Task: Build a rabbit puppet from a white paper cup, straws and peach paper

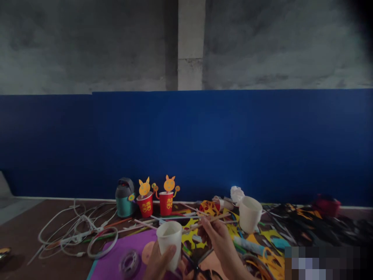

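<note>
My left hand grips a white paper cup low in the middle of the view, held upright with its mouth up. My right hand sits just to the right of it and holds a thin wooden stick that slants up to the right. Black scissors lie below and between the hands. A second white paper cup stands tilted on the table to the right of the stick.
Two red cups with orange cat cut-outs stand beside a teal device. White cables sprawl left. A purple sheet, tape roll, yellow paper scraps and a blue wall panel lie around.
</note>
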`<state>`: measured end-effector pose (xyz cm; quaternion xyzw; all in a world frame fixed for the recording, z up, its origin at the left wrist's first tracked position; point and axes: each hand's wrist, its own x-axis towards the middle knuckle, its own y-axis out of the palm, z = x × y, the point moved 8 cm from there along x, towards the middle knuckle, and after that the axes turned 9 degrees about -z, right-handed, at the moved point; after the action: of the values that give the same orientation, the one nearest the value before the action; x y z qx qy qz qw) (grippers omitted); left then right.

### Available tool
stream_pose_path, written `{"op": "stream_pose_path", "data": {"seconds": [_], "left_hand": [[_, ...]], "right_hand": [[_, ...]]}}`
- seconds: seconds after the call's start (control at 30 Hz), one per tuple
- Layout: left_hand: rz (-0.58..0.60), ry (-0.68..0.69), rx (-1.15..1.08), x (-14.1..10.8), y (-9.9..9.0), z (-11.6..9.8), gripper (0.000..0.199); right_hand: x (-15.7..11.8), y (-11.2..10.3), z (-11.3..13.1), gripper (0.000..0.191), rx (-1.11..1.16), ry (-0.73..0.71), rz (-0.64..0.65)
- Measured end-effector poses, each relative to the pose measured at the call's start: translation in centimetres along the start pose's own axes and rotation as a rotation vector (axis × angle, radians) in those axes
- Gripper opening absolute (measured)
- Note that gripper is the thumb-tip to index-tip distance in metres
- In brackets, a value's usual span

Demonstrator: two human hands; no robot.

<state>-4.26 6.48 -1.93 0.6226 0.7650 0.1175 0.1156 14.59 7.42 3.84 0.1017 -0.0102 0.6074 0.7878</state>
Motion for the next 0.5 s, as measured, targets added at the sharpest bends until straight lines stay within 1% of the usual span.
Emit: {"op": "stream_pose_path", "data": {"seconds": [0.07, 0.13, 0.23, 0.3, 0.37, 0.43, 0.47, 0.5], "left_hand": [[0.034, -0.006, -0.023, -0.6, 0.3, -0.5, 0.054], [0.068, -0.018, -0.056, -1.0, 0.7, -1.1, 0.050], [-0.002, -0.029, -0.087, -1.1, 0.5, -1.7, 0.050], [-0.035, -0.008, -0.057, -0.9, 0.3, -1.7, 0.048], [-0.036, 0.051, 0.011, -0.6, 0.1, -1.7, 0.045], [-0.040, 0.112, 0.075, -0.3, -0.2, -1.6, 0.043], [-0.057, 0.125, 0.087, -0.2, -0.5, -1.5, 0.043], [-0.086, 0.108, 0.087, -0.1, -0.8, -1.2, 0.044]], "right_hand": [[0.0, -0.2, 0.2, 0.052, -0.027, 0.015, -0.011], [-0.1, -0.2, 0.9, 0.050, -0.048, -0.003, 0.035], [-0.2, 0.2, 2.1, 0.042, -0.053, -0.027, 0.173], [-0.2, 0.2, 2.6, 0.040, -0.060, -0.035, 0.208], [-0.2, 0.1, 2.5, 0.041, -0.060, -0.038, 0.161], [-0.5, 0.1, 1.5, 0.047, -0.048, -0.001, 0.081], [-0.8, 0.2, 0.9, 0.048, -0.035, 0.029, 0.043], [-1.2, 0.4, 0.3, 0.049, -0.013, 0.051, 0.009]]}}
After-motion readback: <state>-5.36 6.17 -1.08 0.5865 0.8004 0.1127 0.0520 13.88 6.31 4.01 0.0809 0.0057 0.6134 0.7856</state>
